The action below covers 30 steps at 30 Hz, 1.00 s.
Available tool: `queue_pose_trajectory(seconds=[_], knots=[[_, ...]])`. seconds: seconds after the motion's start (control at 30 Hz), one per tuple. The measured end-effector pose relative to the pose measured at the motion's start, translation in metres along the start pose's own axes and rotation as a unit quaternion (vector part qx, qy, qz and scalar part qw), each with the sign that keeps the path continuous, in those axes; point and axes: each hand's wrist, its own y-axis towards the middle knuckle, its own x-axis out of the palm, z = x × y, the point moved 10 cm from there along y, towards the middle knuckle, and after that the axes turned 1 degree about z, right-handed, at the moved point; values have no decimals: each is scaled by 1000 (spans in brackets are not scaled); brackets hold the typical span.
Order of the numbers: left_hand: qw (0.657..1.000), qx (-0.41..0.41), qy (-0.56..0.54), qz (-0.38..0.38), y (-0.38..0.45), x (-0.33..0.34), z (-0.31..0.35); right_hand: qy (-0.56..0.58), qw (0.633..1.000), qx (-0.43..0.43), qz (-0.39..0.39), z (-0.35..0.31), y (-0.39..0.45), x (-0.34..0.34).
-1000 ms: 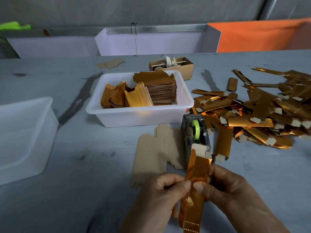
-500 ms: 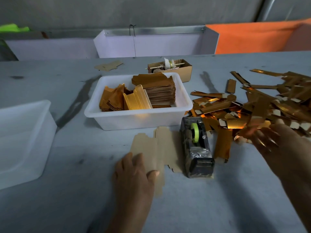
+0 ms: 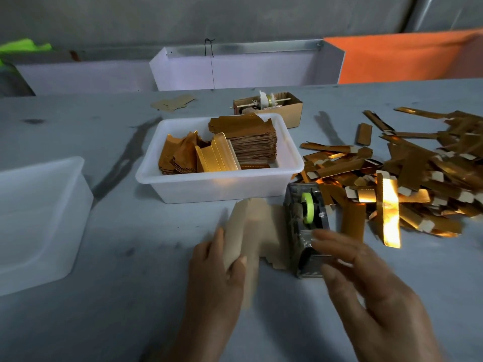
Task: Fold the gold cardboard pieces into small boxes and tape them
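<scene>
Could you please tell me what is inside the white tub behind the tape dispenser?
The white tub holds a stack of flat cardboard blanks and loose gold pieces. Its floor beneath them is hidden.

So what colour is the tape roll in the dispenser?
Bright lime green tape roll, seen best in the head view.

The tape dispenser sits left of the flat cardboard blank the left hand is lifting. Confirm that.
Wrong side. In the head view the tape dispenser sits right of the flat cardboard blank that the left hand is lifting.
</scene>
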Motion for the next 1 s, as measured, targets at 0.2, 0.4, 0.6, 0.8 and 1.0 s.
queue_pose_trajectory(seconds=[0.2, 0.4, 0.6, 0.8, 1.0], knots=[[991, 132, -22, 12, -37, 0, 44, 321, 890, 297, -125, 46, -19, 93], [979, 191, -66, -25, -66, 3, 68, 477, 817, 305, -108, 49, -13, 95], [906, -37, -421, -31, -33, -12, 24, 475, 815, 288, -165, 51, -11, 77], [885, -57, -434, -160, -28, 4, 45, 432, 840, 264, -194, 50, -14, 69], [857, -107, -465, -196, -37, 21, 47, 322, 886, 246, -224, 50, -19, 64]])
